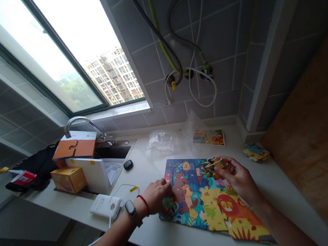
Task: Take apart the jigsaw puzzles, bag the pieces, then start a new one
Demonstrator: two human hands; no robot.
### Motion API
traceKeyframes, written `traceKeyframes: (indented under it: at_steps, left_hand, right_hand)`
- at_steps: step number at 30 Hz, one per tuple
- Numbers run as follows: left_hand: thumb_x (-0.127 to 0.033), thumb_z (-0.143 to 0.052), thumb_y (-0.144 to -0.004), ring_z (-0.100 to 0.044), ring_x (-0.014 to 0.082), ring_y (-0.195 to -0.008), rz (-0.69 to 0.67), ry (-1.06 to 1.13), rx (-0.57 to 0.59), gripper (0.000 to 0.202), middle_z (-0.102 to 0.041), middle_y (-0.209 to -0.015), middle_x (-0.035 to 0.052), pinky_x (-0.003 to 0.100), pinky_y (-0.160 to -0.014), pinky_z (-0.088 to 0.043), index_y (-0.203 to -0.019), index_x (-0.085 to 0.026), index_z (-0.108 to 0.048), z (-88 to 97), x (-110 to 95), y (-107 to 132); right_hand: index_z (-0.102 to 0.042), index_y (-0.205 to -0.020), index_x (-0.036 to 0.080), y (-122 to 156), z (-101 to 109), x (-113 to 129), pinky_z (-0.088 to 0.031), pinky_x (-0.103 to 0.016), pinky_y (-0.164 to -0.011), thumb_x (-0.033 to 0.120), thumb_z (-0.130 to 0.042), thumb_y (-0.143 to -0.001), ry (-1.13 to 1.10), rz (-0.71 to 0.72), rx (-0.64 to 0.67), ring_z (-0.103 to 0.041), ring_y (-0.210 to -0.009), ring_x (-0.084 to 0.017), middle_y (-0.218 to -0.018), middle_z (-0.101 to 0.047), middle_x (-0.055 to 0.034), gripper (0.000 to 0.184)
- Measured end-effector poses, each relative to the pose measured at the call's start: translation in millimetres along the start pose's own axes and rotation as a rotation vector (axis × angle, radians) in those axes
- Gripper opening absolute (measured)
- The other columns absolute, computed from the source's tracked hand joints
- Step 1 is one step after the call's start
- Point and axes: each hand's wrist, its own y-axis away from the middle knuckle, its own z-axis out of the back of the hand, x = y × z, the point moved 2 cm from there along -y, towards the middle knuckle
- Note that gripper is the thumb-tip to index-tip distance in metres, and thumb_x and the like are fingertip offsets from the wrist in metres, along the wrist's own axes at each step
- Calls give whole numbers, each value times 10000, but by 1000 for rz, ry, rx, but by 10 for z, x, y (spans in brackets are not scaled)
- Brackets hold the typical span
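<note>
A partly assembled jigsaw puzzle [187, 192] with dark blue animal scenes lies on the white counter. Yellow pieces with a lion [229, 204] join at its lower right, some at a slight angle and overlapping the blue part. My left hand [157, 195] rests at the puzzle's left edge, its fingers curled down; whatever is under them is hidden. In my right hand [239, 179], between thumb and fingers, are puzzle pieces [214, 167] held just over the upper right of the puzzle. How many pieces it holds I cannot tell.
Loose puzzle pieces [255, 152] are stacked by the wooden panel. Behind lie a picture card [209, 137] and clear plastic bags [163, 141]. A white power bank [106, 206] with a cable, a black case [128, 165] and boxes [69, 179] by the sink are on the left.
</note>
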Motion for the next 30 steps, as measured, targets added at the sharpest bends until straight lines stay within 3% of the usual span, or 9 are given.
traceKeyframes:
  at_steps: [5,13,19,24,27,30]
  left_hand:
    - [-332,-1014,-486,-654,348,-1069,-24,-47,5,723,-642,-1194,79,419,-853,-557,-1085,-252,-616,-8,-52,-60]
    - [-414,-992,-498,-699,356,-1054,28,-51,76,802,-679,-1227,120,441,-882,-555,-1167,-222,-593,90,-102,-94]
    - [-475,-919,-639,-700,277,-901,37,58,155,444,-735,-940,55,319,-747,-527,-907,-214,-679,305,-94,-108]
    - [-434,-767,-846,-625,164,-719,-89,383,-8,280,-686,-811,5,242,-613,-441,-870,-207,-606,428,-173,-204]
    - [-575,-597,-953,-605,136,-649,-169,726,-93,380,-664,-810,6,219,-553,-424,-916,-200,-539,426,-304,-427]
    - [-705,-510,-951,-560,128,-601,-197,895,-220,504,-614,-766,-7,233,-541,-417,-919,-203,-508,382,-467,-744]
  right_hand:
    - [-659,-1169,249,6,27,48,-682,-405,-613,501,-945,-605,-18,-13,6,-756,-893,-314,-1054,-763,-69,680]
    - [-674,-1131,238,-1,6,-19,-672,-355,-590,517,-935,-606,23,-7,21,-749,-895,-292,-1027,-761,-54,650]
    - [-688,-1122,192,1,-10,-68,-642,-314,-563,508,-974,-532,-5,-13,1,-741,-832,-264,-977,-769,-55,728]
    - [-682,-1152,202,7,-20,-104,-635,-323,-589,486,-977,-565,-38,-32,36,-749,-778,-245,-974,-791,-55,716]
    - [-662,-1160,213,18,-28,-71,-636,-333,-608,443,-1001,-546,-115,-84,47,-761,-781,-254,-986,-796,-53,737]
    - [-639,-1200,238,37,-40,-17,-643,-360,-631,397,-1013,-549,-200,-138,88,-776,-795,-273,-1035,-798,-51,767]
